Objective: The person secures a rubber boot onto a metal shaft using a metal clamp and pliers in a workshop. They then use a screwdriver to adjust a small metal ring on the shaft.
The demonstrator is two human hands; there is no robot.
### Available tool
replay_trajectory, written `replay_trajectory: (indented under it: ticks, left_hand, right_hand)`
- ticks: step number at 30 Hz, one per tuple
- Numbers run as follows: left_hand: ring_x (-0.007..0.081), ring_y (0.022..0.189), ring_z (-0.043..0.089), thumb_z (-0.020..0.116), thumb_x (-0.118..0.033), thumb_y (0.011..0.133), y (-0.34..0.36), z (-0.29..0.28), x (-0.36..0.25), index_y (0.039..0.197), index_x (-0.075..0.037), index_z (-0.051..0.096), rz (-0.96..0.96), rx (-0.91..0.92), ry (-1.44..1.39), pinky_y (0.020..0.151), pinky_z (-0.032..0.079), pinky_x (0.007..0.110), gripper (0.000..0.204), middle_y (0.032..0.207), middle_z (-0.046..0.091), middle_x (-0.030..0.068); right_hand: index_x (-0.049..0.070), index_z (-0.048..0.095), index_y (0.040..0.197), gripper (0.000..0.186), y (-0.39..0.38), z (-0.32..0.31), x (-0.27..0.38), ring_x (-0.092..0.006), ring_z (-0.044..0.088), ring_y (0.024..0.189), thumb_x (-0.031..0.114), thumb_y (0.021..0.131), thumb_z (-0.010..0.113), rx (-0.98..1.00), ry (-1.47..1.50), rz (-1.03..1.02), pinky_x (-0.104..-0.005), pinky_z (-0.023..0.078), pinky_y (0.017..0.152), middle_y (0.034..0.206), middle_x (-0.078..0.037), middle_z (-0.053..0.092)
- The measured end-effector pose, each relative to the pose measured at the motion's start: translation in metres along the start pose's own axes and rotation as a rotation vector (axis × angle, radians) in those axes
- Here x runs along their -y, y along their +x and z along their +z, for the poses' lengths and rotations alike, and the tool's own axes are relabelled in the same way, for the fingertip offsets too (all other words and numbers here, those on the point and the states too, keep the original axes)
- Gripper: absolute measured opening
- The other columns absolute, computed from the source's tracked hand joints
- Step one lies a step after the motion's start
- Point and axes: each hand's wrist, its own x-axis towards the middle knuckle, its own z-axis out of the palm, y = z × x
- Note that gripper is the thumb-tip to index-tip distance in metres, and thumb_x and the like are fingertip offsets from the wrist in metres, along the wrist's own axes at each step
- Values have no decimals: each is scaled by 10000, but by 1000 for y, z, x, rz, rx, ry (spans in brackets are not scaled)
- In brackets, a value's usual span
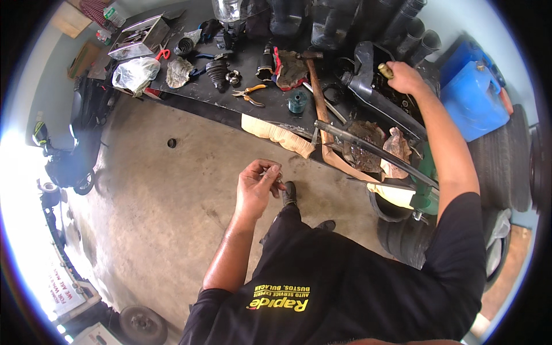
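My right hand (pixel 405 77) reaches over the far right of the bench, closed around a short, yellowish-brown cylindrical piece (pixel 385 71). Beneath and beside it lies a black plastic duct-like part (pixel 365 60). My left hand (pixel 259 187) is in front of the bench, above the floor, its fingers curled into a pinch; whatever is between them is too small to name. On the bench, a hammer (pixel 318 100) with a long wooden handle lies beside a teal jar (pixel 297 102). Pliers with orange-yellow handles (pixel 250 95) rest left of the jar, near a black ribbed rubber boot (pixel 217 75).
A long metal bar (pixel 374 150) crosses near a green vise (pixel 425 198) at the bench's right end. Blue jugs (pixel 471 95) and stacked tires (pixel 500 161) stand at the right. A metal tool tray (pixel 135 52) and plastic bag (pixel 137 75) lie far left. A small black ring (pixel 172 143) is on the floor.
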Motion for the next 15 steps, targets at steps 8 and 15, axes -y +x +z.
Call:
replay_trajectory:
  ticks: [8,15]
  left_hand:
    - [232,990,740,686,18,1003,8,34,-11,1348,80,618,84,230,-33,873,640,362,358,1126,670,130]
    - [234,1017,742,686,48,991,-2,118,-12,1366,77,617,125,449,45,906,646,361,382,1164,678,147]
  right_hand:
    - [70,699,1281,368,-203,-114,-77,-135,703,977,90,924,786,-828,603,123,-302,549,875,1130,-57,759]
    - [-7,571,1307,406,-508,-32,-38,-275,727,968,99,948,728,-1088,1529,390,-304,572,786,1176,-171,714]
